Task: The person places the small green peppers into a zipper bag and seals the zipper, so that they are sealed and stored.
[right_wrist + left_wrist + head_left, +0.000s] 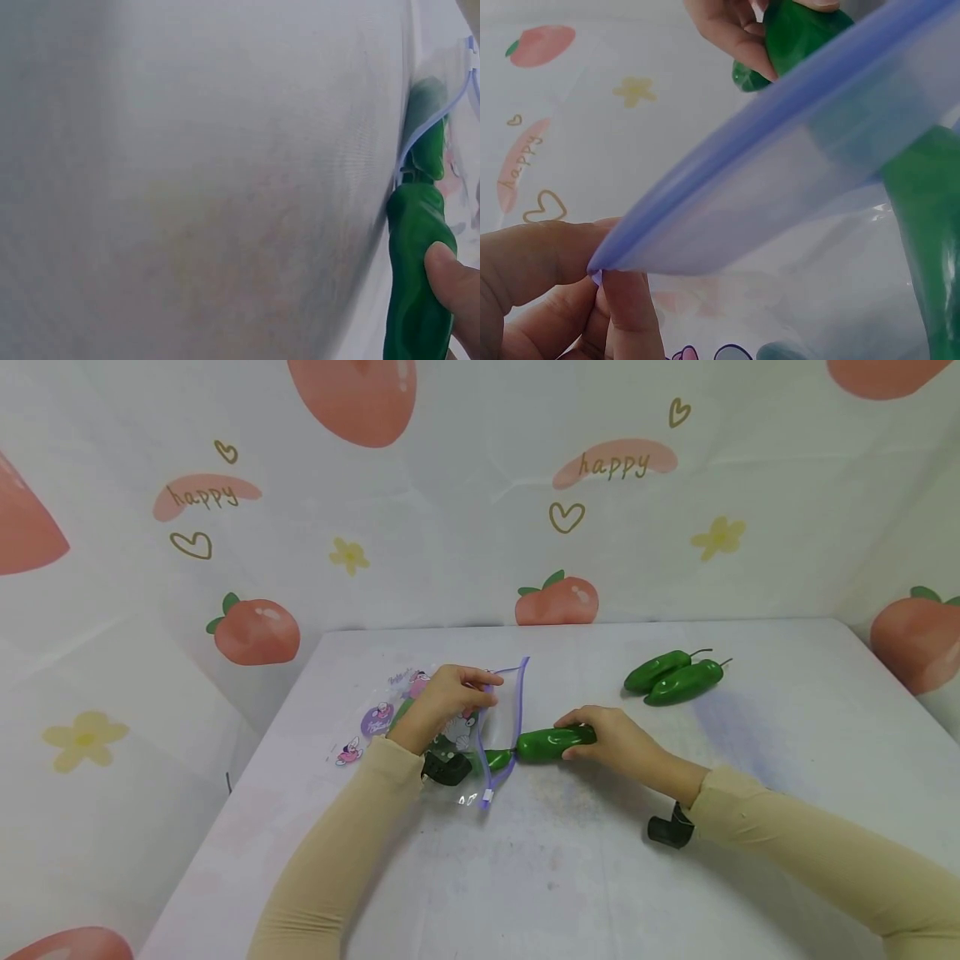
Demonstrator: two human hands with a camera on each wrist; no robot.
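Note:
My left hand (442, 706) pinches the purple zip edge (697, 180) of a clear zipper bag (817, 262) printed with pink cartoon figures, and the bag's mouth gapes toward the right. A white slider (488, 794) sits at the near end of the zip. Inside the bag lie green peppers, one (497, 760) close to the mouth. My right hand (618, 739) grips another glossy green pepper (551, 743) around its right end. Its stem end points left, right at the bag's opening. The right wrist view shows my thumb (450, 281) along this pepper's side.
Two more green peppers, a rear one (656, 672) and a front one (684, 683), lie side by side at the back right of the white table (570, 877). A fruit-printed cloth (450, 527) hangs behind the table. Dark bands sit at both wrists.

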